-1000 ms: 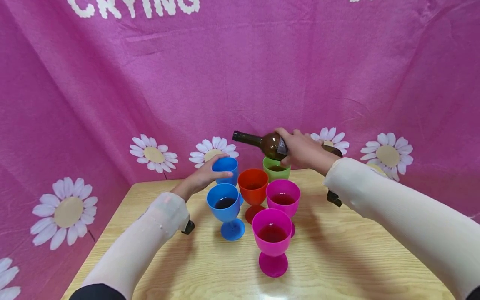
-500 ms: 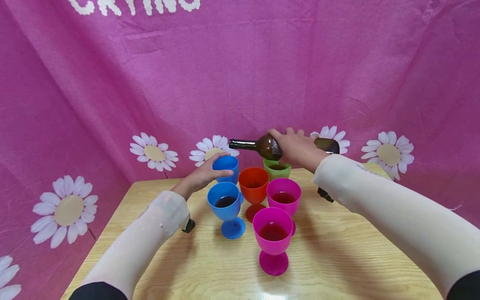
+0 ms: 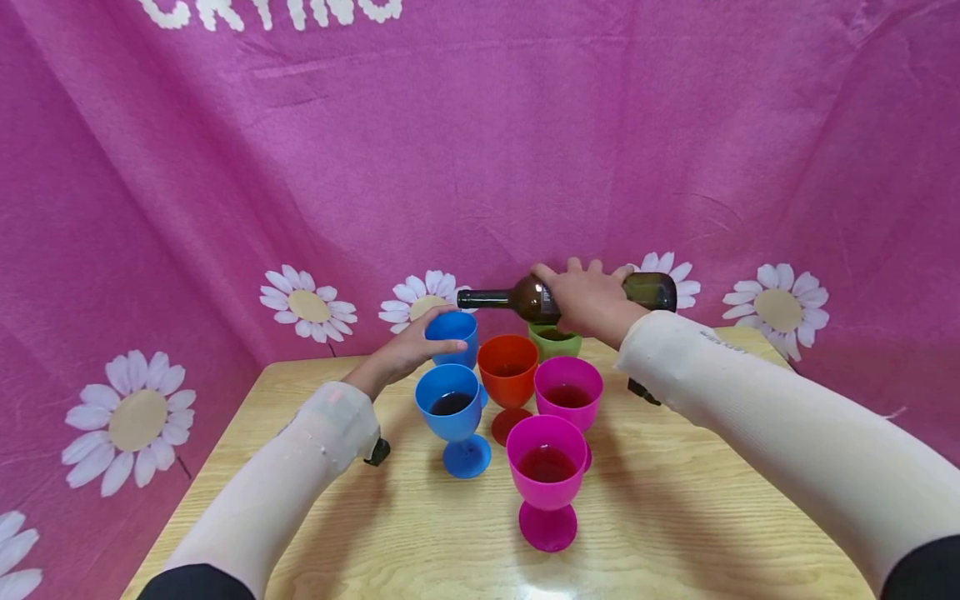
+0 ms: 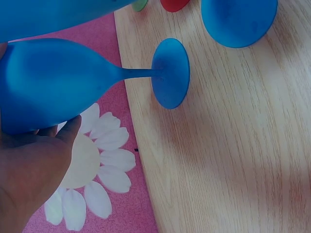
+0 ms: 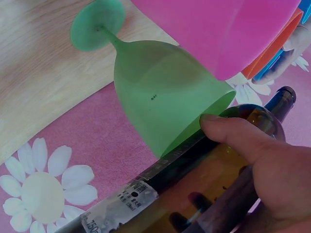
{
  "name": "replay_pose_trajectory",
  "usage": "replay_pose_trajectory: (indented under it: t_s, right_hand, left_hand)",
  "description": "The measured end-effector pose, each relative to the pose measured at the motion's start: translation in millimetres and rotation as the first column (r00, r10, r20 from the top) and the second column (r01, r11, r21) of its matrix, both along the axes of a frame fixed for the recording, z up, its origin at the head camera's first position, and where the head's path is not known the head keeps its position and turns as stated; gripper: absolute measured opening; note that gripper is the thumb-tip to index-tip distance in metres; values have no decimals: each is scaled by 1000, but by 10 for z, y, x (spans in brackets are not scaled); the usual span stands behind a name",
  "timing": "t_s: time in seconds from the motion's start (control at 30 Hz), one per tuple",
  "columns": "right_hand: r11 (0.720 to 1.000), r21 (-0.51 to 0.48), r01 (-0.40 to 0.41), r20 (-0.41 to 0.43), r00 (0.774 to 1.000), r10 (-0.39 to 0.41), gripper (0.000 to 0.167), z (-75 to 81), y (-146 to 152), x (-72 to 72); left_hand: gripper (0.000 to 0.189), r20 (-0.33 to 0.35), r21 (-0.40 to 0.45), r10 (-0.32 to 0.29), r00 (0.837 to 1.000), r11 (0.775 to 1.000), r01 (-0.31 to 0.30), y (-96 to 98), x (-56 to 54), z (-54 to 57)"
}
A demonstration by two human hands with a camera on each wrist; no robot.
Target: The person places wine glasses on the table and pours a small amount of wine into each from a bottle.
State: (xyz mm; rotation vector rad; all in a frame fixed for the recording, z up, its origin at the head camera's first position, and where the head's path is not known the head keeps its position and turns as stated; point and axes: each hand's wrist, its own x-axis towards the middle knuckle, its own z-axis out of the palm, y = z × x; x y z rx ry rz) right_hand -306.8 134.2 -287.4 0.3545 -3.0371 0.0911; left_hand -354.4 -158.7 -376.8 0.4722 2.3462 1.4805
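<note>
My left hand (image 3: 408,348) grips the bowl of the rear blue goblet (image 3: 452,337), fingers and thumb around its sides. In the left wrist view, that goblet (image 4: 53,85) stands upright with its foot on the table. My right hand (image 3: 592,302) holds a dark glass wine bottle (image 3: 534,298) by its body, tipped almost level. The bottle's mouth lies just above the rear blue goblet's rim; I cannot tell whether liquid flows. In the right wrist view, the bottle (image 5: 204,189) passes close by the rim of a green goblet (image 5: 165,92).
Crowded on the wooden table (image 3: 420,533) are a front blue goblet (image 3: 450,404), an orange-red goblet (image 3: 508,375), a pink goblet (image 3: 567,396) and a nearer pink goblet (image 3: 546,467), with dark or red liquid inside. A pink daisy-patterned cloth (image 3: 525,150) hangs behind.
My right hand has moved left with the bottle, whose neck has come over the rear blue goblet. The bottle's base end has risen, leaving it nearly level. The left hand has stayed on its goblet.
</note>
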Motion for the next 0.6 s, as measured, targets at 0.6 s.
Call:
replay_pose_trajectory:
  t_s: [0.6]
  right_hand:
    - [996, 89, -11, -70, 997, 18, 85, -13, -32, 10]
  left_hand:
    - [84, 3, 6, -7, 1000, 1000, 7, -8, 10, 8]
